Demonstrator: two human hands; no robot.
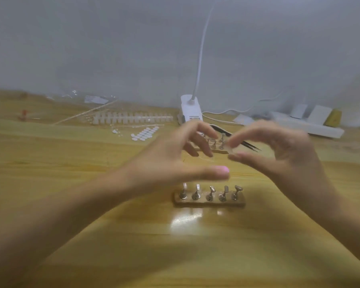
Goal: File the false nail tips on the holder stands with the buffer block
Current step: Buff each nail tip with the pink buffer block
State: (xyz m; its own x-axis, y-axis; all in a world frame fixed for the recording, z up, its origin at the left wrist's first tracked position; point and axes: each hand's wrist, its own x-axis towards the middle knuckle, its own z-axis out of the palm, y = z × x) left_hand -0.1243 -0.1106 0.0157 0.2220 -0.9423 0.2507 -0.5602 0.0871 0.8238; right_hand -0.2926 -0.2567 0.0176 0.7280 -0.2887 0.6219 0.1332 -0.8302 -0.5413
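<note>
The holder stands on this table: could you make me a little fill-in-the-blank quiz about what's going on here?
1. The near holder stand carries ___ metal posts in a row.
2. The thumbnail of the left hand is painted ___.
3. The black tweezers lie behind the right hand on a table made of ___.

Missing words: five; pink; wood.
</note>
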